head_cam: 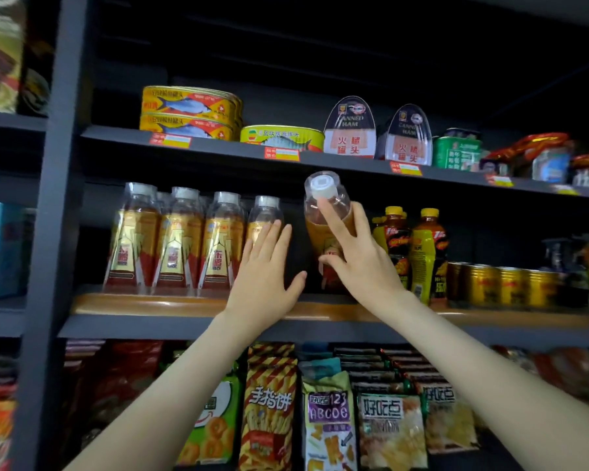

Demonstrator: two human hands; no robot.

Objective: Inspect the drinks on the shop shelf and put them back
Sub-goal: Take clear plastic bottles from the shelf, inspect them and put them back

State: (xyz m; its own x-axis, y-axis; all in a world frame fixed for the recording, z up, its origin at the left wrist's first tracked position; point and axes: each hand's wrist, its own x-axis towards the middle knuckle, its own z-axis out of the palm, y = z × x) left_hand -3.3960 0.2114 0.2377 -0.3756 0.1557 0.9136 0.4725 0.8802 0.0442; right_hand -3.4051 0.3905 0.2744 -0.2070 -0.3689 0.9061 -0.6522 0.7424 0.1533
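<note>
Right hand [361, 263] gripping tilted amber bottle [327, 229] at frame centre, left hand [266, 277] open against neighbouring bottles [174, 239]: risk of toppling that row if set down crooked.

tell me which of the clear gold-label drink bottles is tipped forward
The clear amber-drink bottle in the right hand, right of the row; the others stand upright on the shelf.
</note>
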